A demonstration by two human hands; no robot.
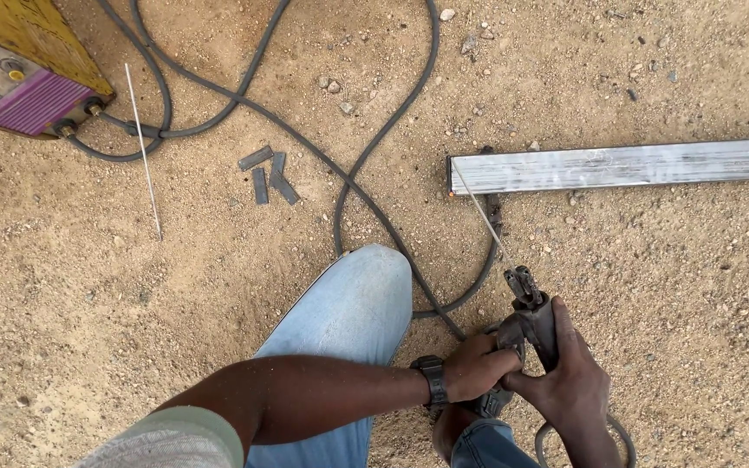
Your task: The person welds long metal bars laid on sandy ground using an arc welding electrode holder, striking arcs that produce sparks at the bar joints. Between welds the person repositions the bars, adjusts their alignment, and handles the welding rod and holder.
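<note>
My right hand (569, 374) grips a dark welding electrode holder (530, 314) at the lower right. My left hand (476, 367), with a dark watch on its wrist, wraps around the same handle from the left. A thin welding rod (481, 217) runs from the holder's jaws up and to the left. Its tip touches the near left end of a long grey metal bar (617, 165) lying on the sandy ground. My knee in light blue jeans (353, 308) sits left of my hands.
A yellow welding machine (23, 69) stands at the top left, with black cables (348, 173) looping across the sand. A loose welding rod (143, 147) lies beside it. Several small flat metal pieces (268, 176) rest on the ground. Small stones are scattered around.
</note>
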